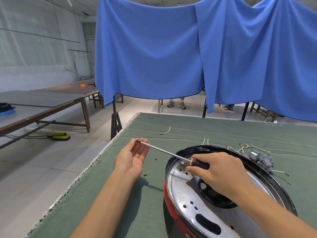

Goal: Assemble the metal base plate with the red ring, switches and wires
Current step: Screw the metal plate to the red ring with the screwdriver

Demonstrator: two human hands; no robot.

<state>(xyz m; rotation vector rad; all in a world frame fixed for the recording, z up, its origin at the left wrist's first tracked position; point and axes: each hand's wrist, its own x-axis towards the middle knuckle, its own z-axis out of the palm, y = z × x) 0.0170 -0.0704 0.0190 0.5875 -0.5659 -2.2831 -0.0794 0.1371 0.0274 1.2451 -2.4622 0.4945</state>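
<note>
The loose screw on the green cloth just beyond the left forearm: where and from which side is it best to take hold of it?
Probably pinch the loose screw from straight above, thumb and forefinger on either side of it. It lies flat on the green cloth, too small to tell head from tip, with bare cloth around it. The left hand, palm up and touching the screwdriver tip, is nearest; the right hand grips the handle.

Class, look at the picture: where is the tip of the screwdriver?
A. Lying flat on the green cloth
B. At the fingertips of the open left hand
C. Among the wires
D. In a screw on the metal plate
B: the screwdriver, gripped by the right hand, points its tip at the fingertips of the left hand.
</note>
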